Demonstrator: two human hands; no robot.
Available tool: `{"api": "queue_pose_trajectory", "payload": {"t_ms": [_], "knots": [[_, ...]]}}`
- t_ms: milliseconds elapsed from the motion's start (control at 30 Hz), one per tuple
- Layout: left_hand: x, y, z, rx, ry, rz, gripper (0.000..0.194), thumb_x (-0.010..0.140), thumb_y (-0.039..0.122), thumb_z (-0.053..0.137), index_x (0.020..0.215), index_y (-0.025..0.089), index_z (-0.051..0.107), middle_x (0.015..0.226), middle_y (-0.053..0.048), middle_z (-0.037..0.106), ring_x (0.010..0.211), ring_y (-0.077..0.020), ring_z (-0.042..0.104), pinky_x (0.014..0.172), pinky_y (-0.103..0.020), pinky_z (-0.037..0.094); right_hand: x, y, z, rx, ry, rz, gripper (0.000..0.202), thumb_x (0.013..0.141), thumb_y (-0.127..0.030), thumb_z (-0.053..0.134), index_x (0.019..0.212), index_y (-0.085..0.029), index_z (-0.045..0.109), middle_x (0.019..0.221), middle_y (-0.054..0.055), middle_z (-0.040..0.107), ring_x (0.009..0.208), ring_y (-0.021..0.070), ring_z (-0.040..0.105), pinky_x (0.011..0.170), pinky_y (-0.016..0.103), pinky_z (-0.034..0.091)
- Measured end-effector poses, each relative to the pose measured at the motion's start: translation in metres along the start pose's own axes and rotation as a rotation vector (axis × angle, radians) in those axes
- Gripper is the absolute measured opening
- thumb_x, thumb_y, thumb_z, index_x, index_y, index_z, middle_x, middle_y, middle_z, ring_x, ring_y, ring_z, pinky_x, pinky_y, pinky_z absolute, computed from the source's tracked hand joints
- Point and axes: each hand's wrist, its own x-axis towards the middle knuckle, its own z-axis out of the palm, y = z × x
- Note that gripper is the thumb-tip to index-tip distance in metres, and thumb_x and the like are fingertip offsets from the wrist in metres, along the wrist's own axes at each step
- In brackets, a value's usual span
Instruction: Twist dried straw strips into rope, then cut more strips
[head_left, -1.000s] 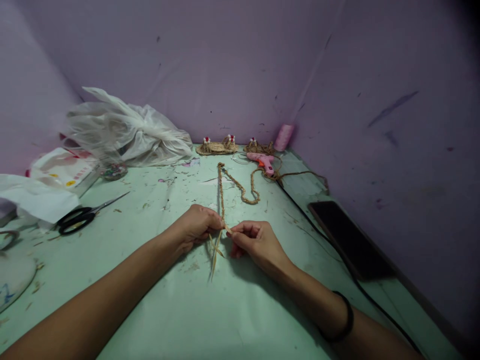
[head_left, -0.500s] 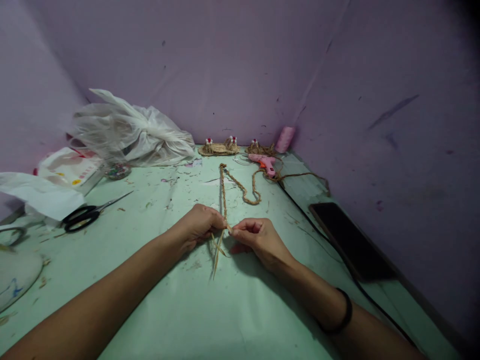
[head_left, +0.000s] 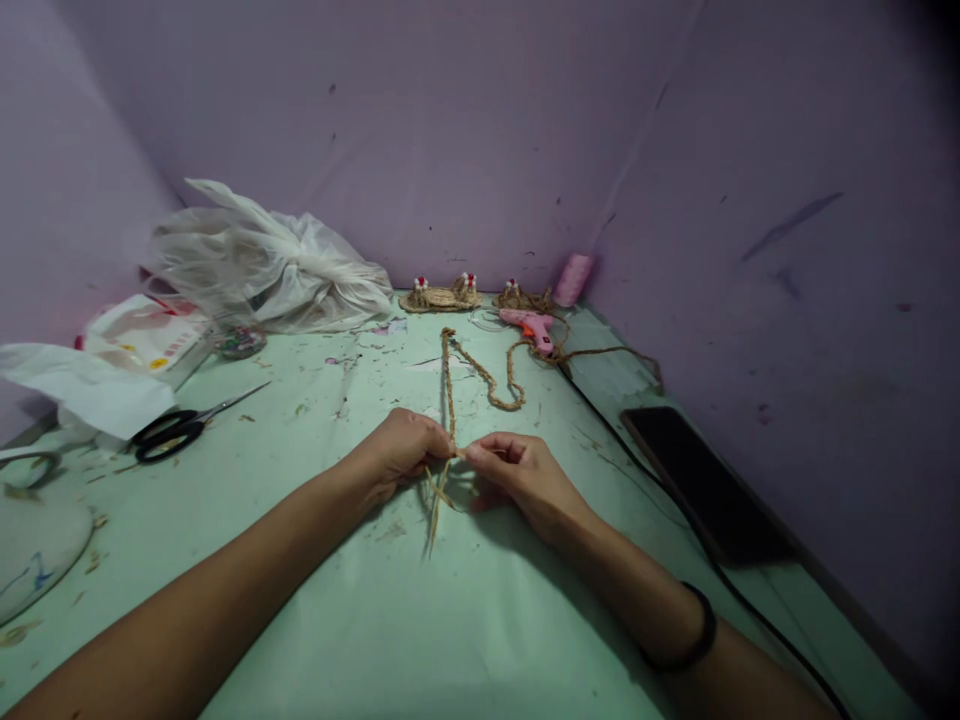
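Note:
A tan braided fibre cord (head_left: 449, 385) runs from a knotted bend at the back of the table down to my hands. My left hand (head_left: 405, 447) is closed, pinching the near end of the braid between thumb and forefinger. Loose fibre strands (head_left: 435, 510) hang below that grip, some crossing one another. My right hand (head_left: 517, 475), closed just to the right, holds one strand (head_left: 460, 454) pulled sideways from the braid between thumb and fingertips. Its lower fingers are partly in shadow.
Black-handled scissors (head_left: 180, 430) lie left, near a white plastic bag (head_left: 292, 265) and a small bead container (head_left: 241, 340). Behind are woven slippers (head_left: 441, 298), a pink glue gun (head_left: 531, 328) and a pink spool (head_left: 574, 280). A black cable (head_left: 645, 465) passes a dark phone (head_left: 705, 485) on the right.
My right hand has shifted slightly, drawing the strand out more level to the right. My left hand keeps its pinch on the braid. The whole view has moved a little.

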Motion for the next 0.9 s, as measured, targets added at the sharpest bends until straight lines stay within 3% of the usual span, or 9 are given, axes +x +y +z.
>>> {"api": "queue_pose_trajectory", "payload": {"t_ms": [100,333,467,633,767,833,900], "knots": [[0.000,-0.001,0.000,0.009,-0.002,0.004,0.001,0.051,0.013,0.052,0.052,0.013,0.051,0.034,0.008,0.030,0.030,-0.0014,0.018,0.034,-0.019,0.008,-0.003,-0.003,-0.008,-0.109,-0.041,0.011,0.023,0.062,-0.029,0.064,0.075,-0.012,0.059,0.051,-0.005,0.046,0.036,0.0034,0.039,0.035,0.018,0.039],[0.001,-0.002,0.000,0.006,-0.006,0.007,0.004,0.052,0.015,0.053,0.050,0.013,0.050,0.035,0.008,0.031,0.030,-0.0012,0.018,0.034,-0.019,0.009,-0.003,-0.003,-0.009,-0.235,-0.074,0.056,0.008,0.066,-0.020,0.057,0.068,-0.012,0.055,0.049,-0.006,0.046,0.029,0.0030,0.038,0.030,0.017,0.031],[0.002,-0.003,0.000,0.006,-0.013,0.010,0.006,0.052,0.016,0.054,0.050,0.013,0.049,0.035,0.008,0.030,0.030,-0.0012,0.018,0.034,-0.019,0.007,-0.003,0.004,-0.004,-0.239,-0.010,0.021,0.008,0.066,-0.018,0.057,0.071,-0.014,0.053,0.051,-0.006,0.048,0.028,0.0028,0.037,0.028,0.016,0.029],[0.002,-0.003,0.000,0.012,-0.013,0.028,0.006,0.052,0.016,0.054,0.051,0.013,0.050,0.035,0.008,0.032,0.030,-0.0013,0.018,0.034,-0.019,0.009,-0.002,0.005,0.000,-0.217,-0.078,0.056,0.006,0.067,-0.019,0.053,0.066,-0.014,0.051,0.048,-0.006,0.047,0.028,0.0037,0.039,0.028,0.016,0.029],[0.002,-0.005,0.000,0.071,-0.041,0.004,0.005,0.054,0.018,0.053,0.057,0.014,0.051,0.034,0.008,0.031,0.030,-0.0030,0.019,0.034,-0.020,0.011,-0.001,0.003,0.000,-0.159,-0.034,0.040,0.010,0.064,-0.020,0.056,0.061,-0.015,0.049,0.044,-0.007,0.044,0.029,0.0039,0.039,0.030,0.017,0.033],[0.001,-0.007,0.002,0.155,-0.007,0.046,0.012,0.056,0.018,0.052,0.067,0.014,0.055,0.036,0.007,0.035,0.031,-0.0051,0.024,0.035,-0.020,0.016,-0.001,0.003,0.000,-0.131,-0.006,0.040,0.010,0.061,-0.019,0.057,0.059,-0.015,0.048,0.042,-0.008,0.043,0.030,0.0042,0.038,0.031,0.017,0.034],[-0.004,-0.009,0.003,0.308,0.121,0.198,0.023,0.056,0.019,0.054,0.079,0.014,0.057,0.048,0.003,0.048,0.039,-0.0075,0.036,0.040,-0.021,0.026,-0.001,0.004,0.000,-0.118,0.011,0.048,0.009,0.060,-0.018,0.057,0.058,-0.015,0.048,0.042,-0.008,0.043,0.030,0.0042,0.038,0.031,0.017,0.034]]}}
